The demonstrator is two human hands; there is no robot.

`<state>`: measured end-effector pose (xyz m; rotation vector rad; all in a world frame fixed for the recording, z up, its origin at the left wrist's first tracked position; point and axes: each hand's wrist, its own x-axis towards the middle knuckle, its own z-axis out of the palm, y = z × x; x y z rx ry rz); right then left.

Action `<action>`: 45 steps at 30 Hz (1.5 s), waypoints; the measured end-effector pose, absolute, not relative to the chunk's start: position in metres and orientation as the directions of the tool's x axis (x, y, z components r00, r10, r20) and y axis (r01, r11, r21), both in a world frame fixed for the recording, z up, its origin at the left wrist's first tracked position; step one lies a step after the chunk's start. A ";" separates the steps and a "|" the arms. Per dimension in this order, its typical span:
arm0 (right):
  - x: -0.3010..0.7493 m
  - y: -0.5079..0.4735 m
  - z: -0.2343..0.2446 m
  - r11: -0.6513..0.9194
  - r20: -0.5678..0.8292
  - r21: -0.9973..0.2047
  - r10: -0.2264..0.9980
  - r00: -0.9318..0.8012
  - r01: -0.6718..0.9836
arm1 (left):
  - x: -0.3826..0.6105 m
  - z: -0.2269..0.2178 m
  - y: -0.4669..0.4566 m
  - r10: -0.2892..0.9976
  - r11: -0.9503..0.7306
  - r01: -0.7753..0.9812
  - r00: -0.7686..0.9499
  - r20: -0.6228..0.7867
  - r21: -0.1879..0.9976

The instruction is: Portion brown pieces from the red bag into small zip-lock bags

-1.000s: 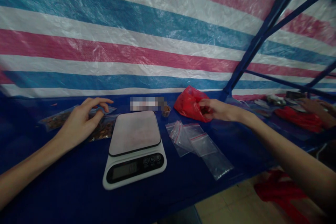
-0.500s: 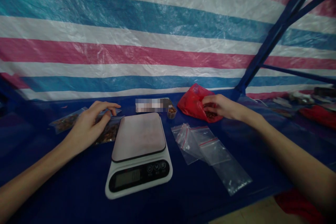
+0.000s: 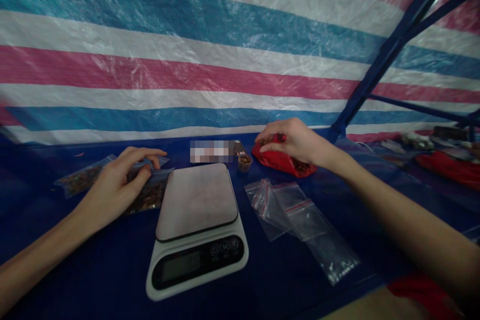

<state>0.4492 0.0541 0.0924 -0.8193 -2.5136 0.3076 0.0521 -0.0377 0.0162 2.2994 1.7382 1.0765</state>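
Observation:
A white digital kitchen scale [image 3: 197, 232] with an empty platform sits in the middle of a blue-covered table [image 3: 93, 270]. My left hand [image 3: 120, 182] rests on filled clear zip bags of brown pieces [image 3: 148, 196] left of the scale, fingers curled loosely over them. My right hand [image 3: 290, 141] hovers over a red plastic bag [image 3: 281, 160] behind the scale, fingers bunched in a pinch; what they hold I cannot make out. A small cup of brown pieces [image 3: 244, 162] stands between scale and red bag.
Several empty clear zip bags with red seals [image 3: 296, 215] lie right of the scale. A striped tarp [image 3: 225, 50] hangs behind the table. A blue metal frame [image 3: 390, 45] rises at right. More red bags [image 3: 450, 167] lie far right.
My right hand has lifted out of the red bag's opening and moved left above it, pressing the bag flatter. My left hand stays on the filled bags.

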 end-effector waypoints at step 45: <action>0.425 0.050 0.014 0.802 0.376 -0.149 0.586 -0.717 0.578 | 0.060 0.023 -0.041 0.889 -0.323 0.767 0.044 0.457 0.554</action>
